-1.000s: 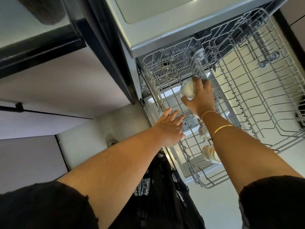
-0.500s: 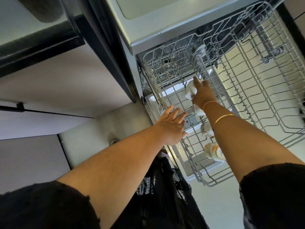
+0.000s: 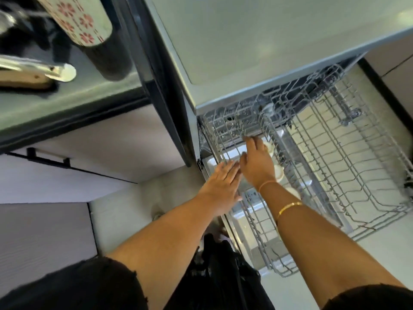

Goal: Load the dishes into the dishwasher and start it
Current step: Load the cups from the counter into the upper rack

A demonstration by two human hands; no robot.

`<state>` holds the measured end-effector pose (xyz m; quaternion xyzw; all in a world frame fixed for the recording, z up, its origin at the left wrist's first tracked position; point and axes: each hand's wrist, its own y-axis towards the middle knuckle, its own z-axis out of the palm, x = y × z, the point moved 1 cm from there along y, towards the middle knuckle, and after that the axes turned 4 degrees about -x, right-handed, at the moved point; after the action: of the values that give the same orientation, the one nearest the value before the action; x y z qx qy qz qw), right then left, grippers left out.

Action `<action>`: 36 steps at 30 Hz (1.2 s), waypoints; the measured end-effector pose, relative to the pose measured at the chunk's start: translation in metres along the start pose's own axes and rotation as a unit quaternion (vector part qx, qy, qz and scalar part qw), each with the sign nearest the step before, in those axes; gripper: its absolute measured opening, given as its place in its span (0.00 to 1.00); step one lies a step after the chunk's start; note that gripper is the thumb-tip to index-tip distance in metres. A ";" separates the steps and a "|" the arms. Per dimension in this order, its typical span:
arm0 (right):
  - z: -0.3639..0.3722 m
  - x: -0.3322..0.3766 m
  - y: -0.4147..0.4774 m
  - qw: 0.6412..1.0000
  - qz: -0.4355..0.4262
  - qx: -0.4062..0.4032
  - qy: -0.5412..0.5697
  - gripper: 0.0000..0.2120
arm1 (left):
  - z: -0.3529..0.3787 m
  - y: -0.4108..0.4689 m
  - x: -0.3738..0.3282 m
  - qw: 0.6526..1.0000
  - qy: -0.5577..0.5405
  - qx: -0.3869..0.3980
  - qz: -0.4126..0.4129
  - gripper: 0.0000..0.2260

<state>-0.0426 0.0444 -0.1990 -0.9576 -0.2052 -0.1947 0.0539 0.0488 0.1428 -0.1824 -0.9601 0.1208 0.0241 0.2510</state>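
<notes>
Now your right hand point(image 3: 257, 162) no longer holds the white cup point(image 3: 269, 149) it carried a second ago: its fingers are straight and grip nothing. Your left hand point(image 3: 220, 182) lies flat on the rack point(image 3: 324, 153) edge. One more piece is loaded. The cup sits farthest in the row of cups point(image 3: 279, 173) along the rack's left side. That row runs near to far, but the cup's mouth is hidden.

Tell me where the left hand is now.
Head view, centre: the left hand lies open on the left edge of the pulled-out dishwasher rack, directly left of the right hand.
</notes>
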 end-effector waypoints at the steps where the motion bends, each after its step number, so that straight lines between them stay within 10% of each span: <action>1: -0.005 0.005 -0.004 0.999 -0.022 -0.022 0.011 0.21 | -0.004 -0.008 0.008 1.000 -0.001 -0.023 -0.020 0.32; 10: -0.043 0.115 -0.008 0.974 -0.219 -0.050 0.033 0.13 | -0.066 -0.084 0.070 0.947 -0.020 -0.227 -0.226 0.26; 17: -0.089 0.213 0.033 0.949 -0.281 -0.095 0.106 0.11 | -0.132 -0.128 0.133 0.825 -0.068 -0.468 -0.310 0.23; 23: -0.119 0.302 0.090 0.939 -0.234 -0.097 0.230 0.27 | -0.171 -0.144 0.196 0.728 -0.204 -0.515 -0.404 0.23; 29: -0.104 0.347 0.141 0.941 -0.097 -0.008 0.323 0.53 | -0.177 -0.151 0.227 0.721 -0.239 -0.527 -0.382 0.27; 36: -0.093 0.345 0.159 0.936 -0.095 -0.012 0.339 0.36 | -0.171 -0.154 0.229 0.729 -0.262 -0.498 -0.390 0.27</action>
<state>0.2806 0.0106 0.0189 -0.8113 -0.2623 -0.5145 0.0904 0.3060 0.1389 0.0158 -0.8657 -0.3638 0.2319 -0.2538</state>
